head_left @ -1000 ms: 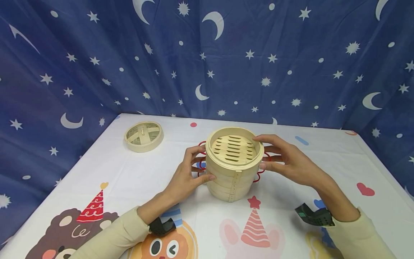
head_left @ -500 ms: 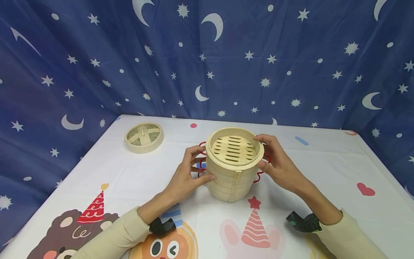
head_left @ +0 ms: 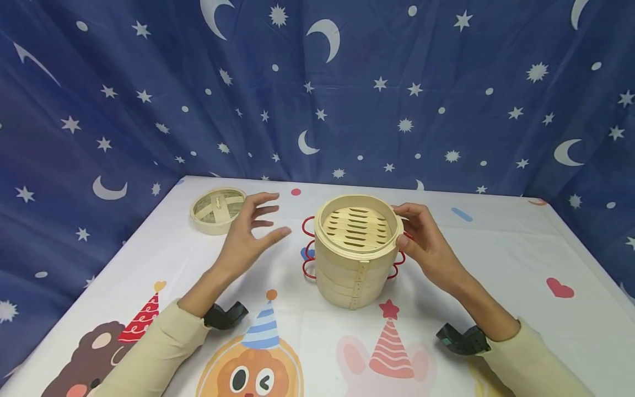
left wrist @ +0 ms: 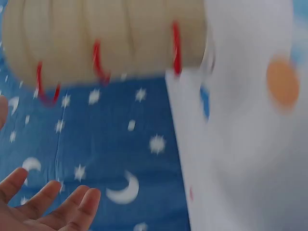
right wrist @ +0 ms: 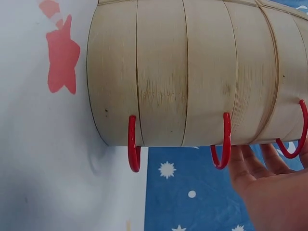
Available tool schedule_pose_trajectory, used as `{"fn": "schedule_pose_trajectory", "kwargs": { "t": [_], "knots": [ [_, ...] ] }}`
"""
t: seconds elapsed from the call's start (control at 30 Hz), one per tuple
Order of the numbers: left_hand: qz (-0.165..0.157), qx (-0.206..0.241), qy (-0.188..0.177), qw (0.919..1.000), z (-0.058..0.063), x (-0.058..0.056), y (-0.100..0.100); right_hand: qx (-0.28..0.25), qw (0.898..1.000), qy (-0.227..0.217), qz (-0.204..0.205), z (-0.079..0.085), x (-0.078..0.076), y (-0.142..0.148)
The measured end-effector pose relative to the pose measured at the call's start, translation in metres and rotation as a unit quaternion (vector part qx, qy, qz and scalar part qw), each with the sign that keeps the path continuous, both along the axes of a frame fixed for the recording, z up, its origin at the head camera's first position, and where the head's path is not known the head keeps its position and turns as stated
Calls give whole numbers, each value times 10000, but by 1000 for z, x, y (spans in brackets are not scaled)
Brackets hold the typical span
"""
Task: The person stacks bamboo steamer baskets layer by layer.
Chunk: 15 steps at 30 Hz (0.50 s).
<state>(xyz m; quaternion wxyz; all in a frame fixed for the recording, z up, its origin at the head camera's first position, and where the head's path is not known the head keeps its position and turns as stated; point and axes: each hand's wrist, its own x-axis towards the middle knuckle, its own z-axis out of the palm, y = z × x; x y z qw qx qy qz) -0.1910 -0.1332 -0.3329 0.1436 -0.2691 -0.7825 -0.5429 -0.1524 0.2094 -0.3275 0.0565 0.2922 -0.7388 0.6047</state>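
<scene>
A stacked bamboo steamer (head_left: 339,275) stands upright on the table, its slatted top tier (head_left: 358,227) uncovered. Red loop handles (right wrist: 132,144) stick out from the tiers on both sides. My right hand (head_left: 430,251) holds the steamer's right side near the upper rim, thumb in front and fingers behind. Clear of the steamer on its left, my left hand (head_left: 243,237) hangs with spread fingers and nothing in them. Those fingers (left wrist: 43,199) also show in the left wrist view, apart from the tiers. Behind the left hand lies the round bamboo lid (head_left: 208,225).
The table has a white cloth (head_left: 496,242) printed with cartoon animals and party hats. A blue curtain (head_left: 367,132) with moons and stars hangs along the back and left. Dark wrist devices (head_left: 463,339) sit on both forearms.
My left hand has let go of the steamer and moved left, towards the lid. The right forearm has swung inward while that hand stays at the steamer's rim. The steamer stays put.
</scene>
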Motion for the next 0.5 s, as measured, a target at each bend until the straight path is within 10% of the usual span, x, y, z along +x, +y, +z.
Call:
{"fn": "schedule_pose_trajectory", "kwargs": {
  "t": [0.5],
  "knots": [
    [1875,-179,-43,9821,-3,-38,-77,-99,9998,-2,150,-5,-1,0]
  ]
}}
